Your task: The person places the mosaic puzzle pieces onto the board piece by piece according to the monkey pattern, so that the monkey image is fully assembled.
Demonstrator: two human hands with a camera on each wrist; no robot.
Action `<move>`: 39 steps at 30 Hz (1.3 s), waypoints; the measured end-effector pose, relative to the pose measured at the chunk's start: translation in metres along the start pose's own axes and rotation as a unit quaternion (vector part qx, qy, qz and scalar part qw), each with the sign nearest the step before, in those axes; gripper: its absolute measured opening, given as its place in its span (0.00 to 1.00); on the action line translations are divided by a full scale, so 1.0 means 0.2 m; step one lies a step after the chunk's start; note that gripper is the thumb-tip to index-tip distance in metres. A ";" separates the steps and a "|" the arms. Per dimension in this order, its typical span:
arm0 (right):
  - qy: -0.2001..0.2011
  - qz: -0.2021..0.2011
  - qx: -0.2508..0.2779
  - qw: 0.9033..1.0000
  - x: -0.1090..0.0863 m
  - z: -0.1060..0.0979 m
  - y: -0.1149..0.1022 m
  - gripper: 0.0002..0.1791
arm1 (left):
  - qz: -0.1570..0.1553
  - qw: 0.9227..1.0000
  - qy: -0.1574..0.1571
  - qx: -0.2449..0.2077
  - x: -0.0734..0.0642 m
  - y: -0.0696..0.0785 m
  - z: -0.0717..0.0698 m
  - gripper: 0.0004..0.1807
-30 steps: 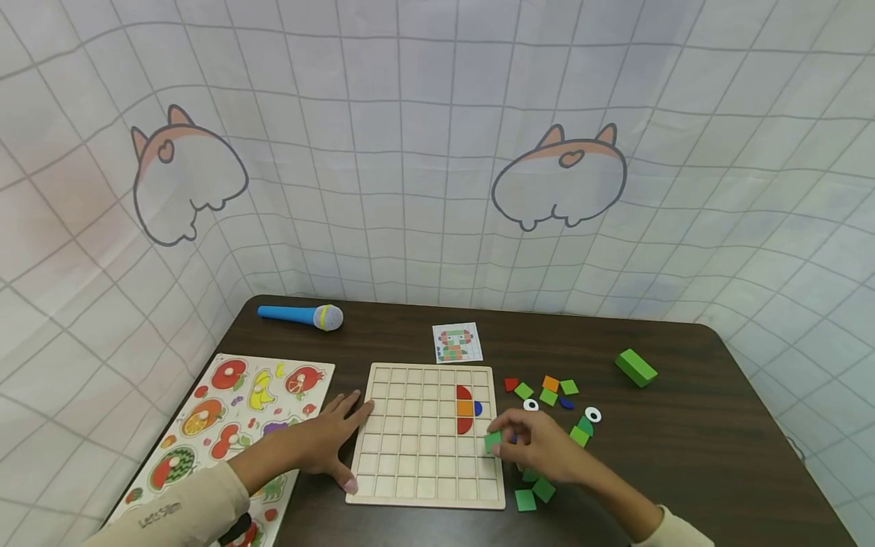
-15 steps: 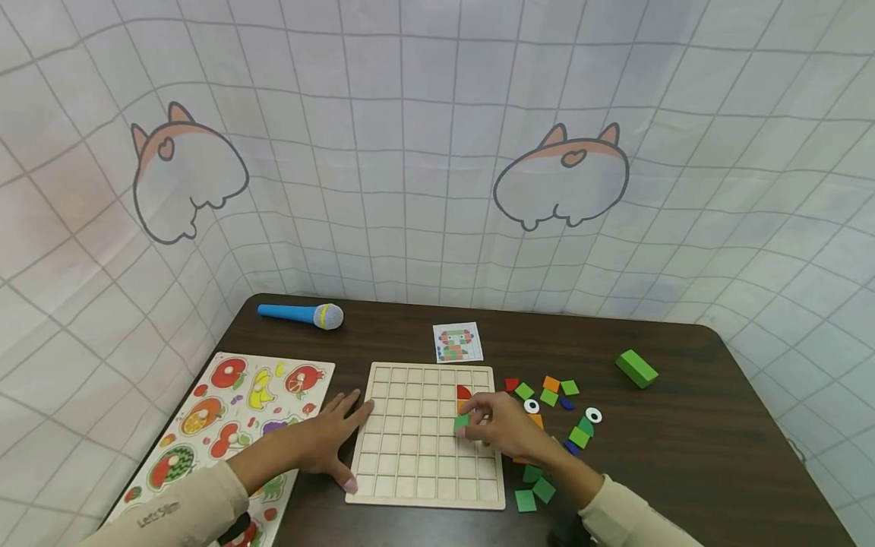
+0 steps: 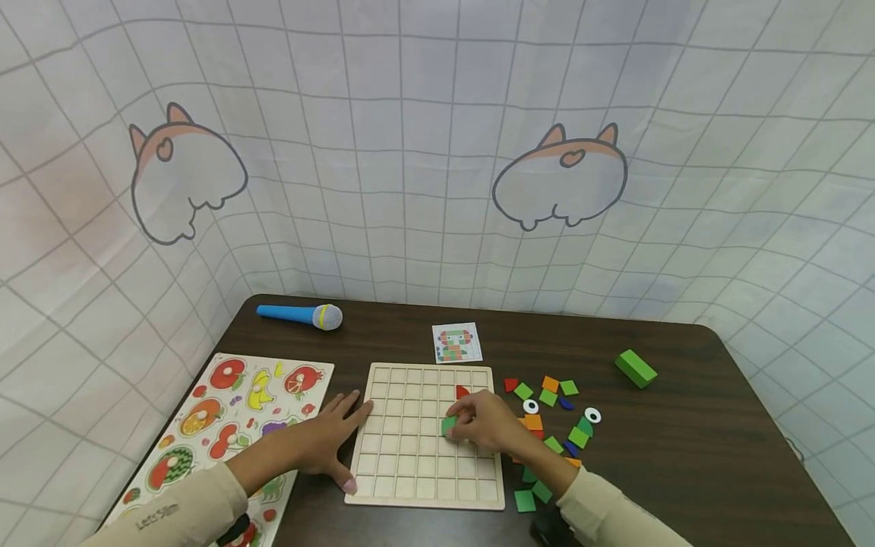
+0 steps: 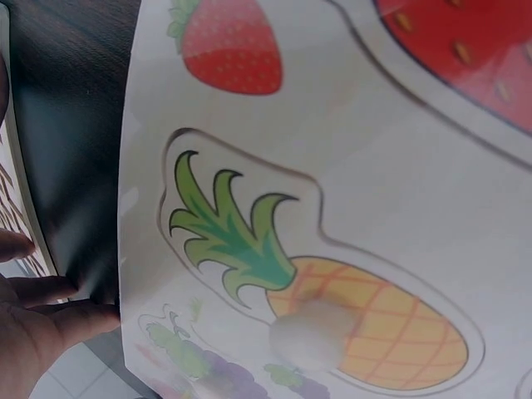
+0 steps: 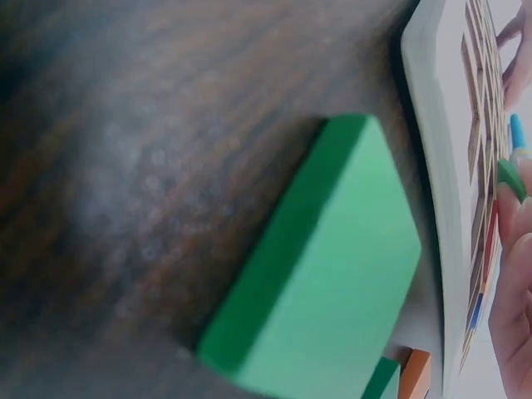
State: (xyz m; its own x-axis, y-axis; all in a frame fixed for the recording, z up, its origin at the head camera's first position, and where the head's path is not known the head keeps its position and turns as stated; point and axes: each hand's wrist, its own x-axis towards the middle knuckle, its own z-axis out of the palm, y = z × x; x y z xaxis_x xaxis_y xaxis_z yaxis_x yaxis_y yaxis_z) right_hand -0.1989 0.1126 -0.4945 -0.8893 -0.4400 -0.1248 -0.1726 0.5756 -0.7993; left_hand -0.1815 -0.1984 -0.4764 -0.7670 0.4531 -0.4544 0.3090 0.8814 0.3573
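The green tile (image 3: 448,426) was over the grid board (image 3: 406,448), just left of the right hand (image 3: 484,422); whether it touched the board could not be told. That hand pinched it between thumb and curled fingers. The left hand (image 3: 326,439) had its fingers spread and gripped nothing; its fingertips and thumb rested at the board's left edge.

Risks, as judged: the tile could land askew across a divider if released at an angle. The right hand partly hid the red piece (image 3: 462,392) and its surroundings, so a knuckle could nudge a placed piece. Slack pressure from the left hand could let the board slide. The forearm, above loose tiles (image 3: 525,501), could scatter them.

Markings: the left sleeve (image 3: 179,507) bore lettering that appeared to read "Let's Slim". The pattern card (image 3: 457,343) showed a coloured grid figure, with no legible words. No writing was readable on the fruit puzzle (image 3: 235,416) or toy microphone (image 3: 301,314).
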 end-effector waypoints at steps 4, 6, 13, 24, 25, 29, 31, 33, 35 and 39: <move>0.005 -0.012 -0.024 1.000 0.01 0.01 0.00 0.11 | 0.001 1.000 0.002 0.002 0.00 0.00 0.00 0.69; 0.008 -0.016 -0.039 0.999 0.02 0.01 0.00 0.11 | 0.002 1.000 0.002 0.002 0.00 -0.01 0.00 0.69; 0.021 -0.008 -0.105 0.994 0.04 0.01 -0.03 0.12 | 0.004 1.000 0.000 0.002 0.00 -0.01 0.00 0.69; 0.029 -0.003 -0.161 0.986 0.04 0.00 -0.06 0.10 | 0.007 1.000 0.000 -0.006 -0.01 0.00 0.00 0.69; 0.028 -0.004 -0.160 0.987 0.04 0.00 -0.06 0.10 | 0.008 1.000 -0.002 -0.006 0.00 0.00 -0.01 0.69; 0.013 -0.022 -0.146 0.989 0.03 -0.02 -0.03 0.09 | 0.013 1.000 -0.008 -0.006 -0.01 0.00 -0.02 0.70; 0.000 -0.040 -0.135 0.990 0.03 -0.05 -0.01 0.09 | 0.012 1.000 -0.008 -0.008 -0.01 0.00 -0.02 0.70; -0.013 -0.061 -0.123 0.990 0.01 -0.10 0.01 0.09 | 0.011 1.000 -0.006 -0.008 -0.01 0.01 -0.02 0.70; -0.022 -0.076 -0.115 0.990 -0.01 -0.17 0.05 0.11 | 0.009 1.000 -0.002 -0.007 -0.02 0.01 -0.02 0.70; -0.019 -0.086 -0.113 0.990 -0.08 -0.34 0.16 0.13 | 0.005 1.000 0.001 0.001 -0.02 0.02 -0.02 0.69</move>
State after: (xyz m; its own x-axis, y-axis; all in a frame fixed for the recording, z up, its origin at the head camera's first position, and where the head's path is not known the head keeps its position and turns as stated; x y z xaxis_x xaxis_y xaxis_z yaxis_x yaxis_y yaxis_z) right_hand -0.2186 0.1839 -0.4777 -0.8229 -0.5676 -0.0235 -0.4137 0.6271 -0.6599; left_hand -0.1792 -0.1972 -0.4705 -0.7647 0.4615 -0.4496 0.3180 0.8773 0.3596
